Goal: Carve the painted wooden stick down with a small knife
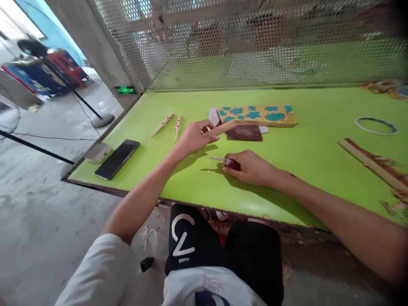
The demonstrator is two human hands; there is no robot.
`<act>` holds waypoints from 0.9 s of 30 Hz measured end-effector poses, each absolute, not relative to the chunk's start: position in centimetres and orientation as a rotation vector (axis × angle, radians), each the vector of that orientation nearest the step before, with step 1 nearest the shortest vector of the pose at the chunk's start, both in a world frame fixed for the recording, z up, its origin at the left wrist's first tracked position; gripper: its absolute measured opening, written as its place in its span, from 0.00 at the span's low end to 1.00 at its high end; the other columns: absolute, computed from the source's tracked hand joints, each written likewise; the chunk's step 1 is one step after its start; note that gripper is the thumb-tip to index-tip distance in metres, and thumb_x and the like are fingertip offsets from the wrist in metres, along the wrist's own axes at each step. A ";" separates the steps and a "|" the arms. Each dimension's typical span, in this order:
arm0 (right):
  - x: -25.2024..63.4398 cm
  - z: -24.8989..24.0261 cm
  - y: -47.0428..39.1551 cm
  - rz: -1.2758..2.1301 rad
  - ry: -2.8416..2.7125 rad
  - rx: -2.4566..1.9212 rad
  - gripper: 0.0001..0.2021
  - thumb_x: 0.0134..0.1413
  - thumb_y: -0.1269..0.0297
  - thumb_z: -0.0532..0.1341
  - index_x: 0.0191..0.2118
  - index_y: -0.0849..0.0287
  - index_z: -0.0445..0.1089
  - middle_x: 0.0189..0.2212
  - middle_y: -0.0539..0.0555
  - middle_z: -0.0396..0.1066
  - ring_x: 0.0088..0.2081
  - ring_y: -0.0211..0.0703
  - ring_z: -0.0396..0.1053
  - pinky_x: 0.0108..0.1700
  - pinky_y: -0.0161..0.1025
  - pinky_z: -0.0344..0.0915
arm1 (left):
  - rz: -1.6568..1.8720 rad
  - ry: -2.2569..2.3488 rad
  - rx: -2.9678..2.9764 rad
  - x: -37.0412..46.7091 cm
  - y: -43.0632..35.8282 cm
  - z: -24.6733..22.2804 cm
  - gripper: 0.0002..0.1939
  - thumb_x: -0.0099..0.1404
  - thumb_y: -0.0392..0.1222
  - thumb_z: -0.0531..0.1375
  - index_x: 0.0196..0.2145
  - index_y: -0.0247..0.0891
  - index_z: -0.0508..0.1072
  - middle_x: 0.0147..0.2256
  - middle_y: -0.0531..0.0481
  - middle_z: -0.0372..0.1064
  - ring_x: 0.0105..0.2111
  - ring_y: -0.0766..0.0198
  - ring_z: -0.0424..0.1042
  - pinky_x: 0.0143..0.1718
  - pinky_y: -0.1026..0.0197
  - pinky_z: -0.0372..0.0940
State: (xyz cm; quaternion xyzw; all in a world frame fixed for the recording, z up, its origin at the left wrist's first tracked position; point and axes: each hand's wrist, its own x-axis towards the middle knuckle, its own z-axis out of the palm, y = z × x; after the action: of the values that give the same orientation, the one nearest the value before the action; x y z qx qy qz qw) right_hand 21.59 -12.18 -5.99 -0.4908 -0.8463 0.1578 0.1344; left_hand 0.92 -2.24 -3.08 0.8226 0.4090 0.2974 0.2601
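My left hand [195,138] is closed round one end of a thin wooden stick [223,127], which points up to the right. In my right hand [250,166] is a knife with a dark red handle [234,164], its thin blade [217,158] pointing left above the green table. Behind the stick lies a yellow board with blue-green patches [255,114], with brown sandpaper [245,133] at its front edge. Two carved wooden pieces with dark marks [163,124] [177,127] rest left of my left hand.
A phone [117,159] and a pale case [98,152] lie on the green table [191,182] at the left. At the right are a tape ring [376,126] and wood strips [371,163] with shavings. Perforated metal mesh [255,51] stands behind.
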 end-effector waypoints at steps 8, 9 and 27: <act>22.4 -6.8 -12.1 0.218 -2.162 -1.373 0.24 0.62 0.58 0.57 0.62 0.59 0.64 0.29 0.52 0.76 0.28 0.45 0.69 0.33 0.37 0.56 | 0.785 0.934 2.354 1.6 -4.0 -4.3 0.14 0.60 0.35 0.61 0.43 0.35 0.80 0.30 0.50 0.76 0.27 0.68 0.68 0.30 0.65 0.58; 22.6 -6.9 -11.8 0.203 -2.117 -1.404 0.28 0.62 0.58 0.58 0.65 0.59 0.60 0.29 0.52 0.76 0.28 0.46 0.69 0.32 0.37 0.56 | 0.777 0.919 2.349 1.7 -4.6 -4.5 0.14 0.60 0.36 0.61 0.44 0.35 0.80 0.29 0.50 0.76 0.26 0.68 0.68 0.29 0.65 0.58; 23.0 -7.6 -10.1 0.188 -2.192 -1.616 0.08 0.62 0.58 0.58 0.43 0.55 0.68 0.31 0.55 0.77 0.31 0.46 0.71 0.29 0.38 0.51 | 0.096 2.408 2.166 -23.8 -5.3 -2.4 0.39 0.62 0.56 0.62 0.64 0.30 0.62 0.58 0.32 0.70 0.57 0.43 0.68 0.52 0.56 0.62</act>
State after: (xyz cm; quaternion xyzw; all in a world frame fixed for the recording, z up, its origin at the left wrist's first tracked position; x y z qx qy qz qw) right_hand 22.98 -10.12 -7.57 -0.5796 -0.7859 0.0675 0.2044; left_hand -23.84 -5.29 -2.40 0.6677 0.7422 0.0295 -0.0496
